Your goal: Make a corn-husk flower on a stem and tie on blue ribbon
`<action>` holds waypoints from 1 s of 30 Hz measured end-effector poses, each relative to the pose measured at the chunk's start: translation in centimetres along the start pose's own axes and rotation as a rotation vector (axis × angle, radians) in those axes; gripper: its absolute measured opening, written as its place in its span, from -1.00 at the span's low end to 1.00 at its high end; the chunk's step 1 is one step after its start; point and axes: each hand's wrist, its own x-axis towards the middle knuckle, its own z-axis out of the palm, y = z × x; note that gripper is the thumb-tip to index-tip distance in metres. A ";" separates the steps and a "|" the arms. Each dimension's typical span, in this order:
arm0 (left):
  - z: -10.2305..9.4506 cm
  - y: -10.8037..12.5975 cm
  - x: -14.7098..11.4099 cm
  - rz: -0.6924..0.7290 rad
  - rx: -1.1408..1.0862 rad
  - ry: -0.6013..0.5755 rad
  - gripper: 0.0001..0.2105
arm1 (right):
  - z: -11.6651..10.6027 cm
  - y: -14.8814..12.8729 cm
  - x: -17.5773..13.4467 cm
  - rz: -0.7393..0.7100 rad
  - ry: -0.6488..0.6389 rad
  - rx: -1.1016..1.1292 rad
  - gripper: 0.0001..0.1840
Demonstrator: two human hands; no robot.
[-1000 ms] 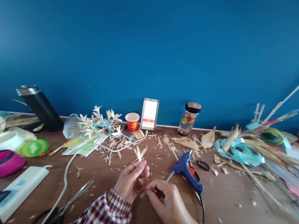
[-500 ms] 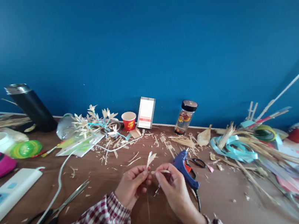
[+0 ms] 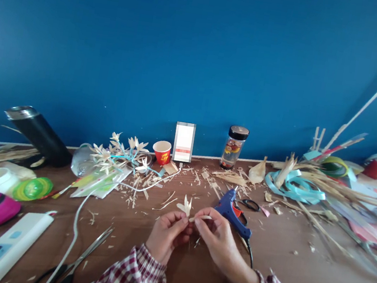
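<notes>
Between the thumb and fingers of my left hand [image 3: 170,231] is the base of a small pale flower [image 3: 186,205], its pointed petals spreading upward. It looks made of dried husk. My right hand [image 3: 218,238] pinches a narrow pale husk strip [image 3: 202,217], whose left end reaches the flower's base by my left fingertips. Whether strip and flower are joined there I cannot tell. Just behind my right hand lies a blue glue gun [image 3: 230,209] with its cable running down beside the wrist.
Scissors [image 3: 87,249] lie open at the front left, near a white power strip [image 3: 11,247] and a white cable [image 3: 76,219]. Finished flowers [image 3: 131,145], a red paper cup [image 3: 161,152] and a jar [image 3: 234,148] stand along the wall. Blue ribbon [image 3: 295,188] sits right; husk scraps are scattered about.
The flower has turned in my left fingers, so its petals now show spread wider and lean left. My right hand still pinches the strip in nearly the same place.
</notes>
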 end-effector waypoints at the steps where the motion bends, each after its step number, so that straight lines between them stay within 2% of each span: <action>1: 0.0 -0.1 0.0 0.001 0.006 0.003 -0.75 | 0.0 -0.1 0.0 -0.003 -0.004 -0.003 -0.87; 14: 0.1 0.2 -0.3 -0.064 -0.036 0.036 -0.74 | -0.2 -0.2 0.0 0.029 0.016 0.112 -0.84; 17: -0.2 0.1 0.0 -0.015 -0.060 0.051 -0.75 | -0.2 -0.8 -0.2 0.008 -0.016 0.054 -0.86; 21: -0.6 0.1 0.3 0.106 -0.046 0.072 -0.80 | 0.0 -1.3 -0.4 -0.007 -0.147 -0.005 -0.91; 23: -0.6 0.2 0.2 0.146 -0.015 0.065 -0.81 | 0.3 -1.2 -0.5 -0.003 -0.173 0.017 -0.92; 27: -0.4 0.4 0.1 0.115 -0.068 0.085 -0.78 | 0.6 -0.8 -0.5 0.137 -0.178 0.265 -0.80; 30: -0.3 0.4 -0.1 0.049 -0.164 0.031 -0.74 | 0.7 -0.7 -0.7 0.273 -0.212 0.533 -0.74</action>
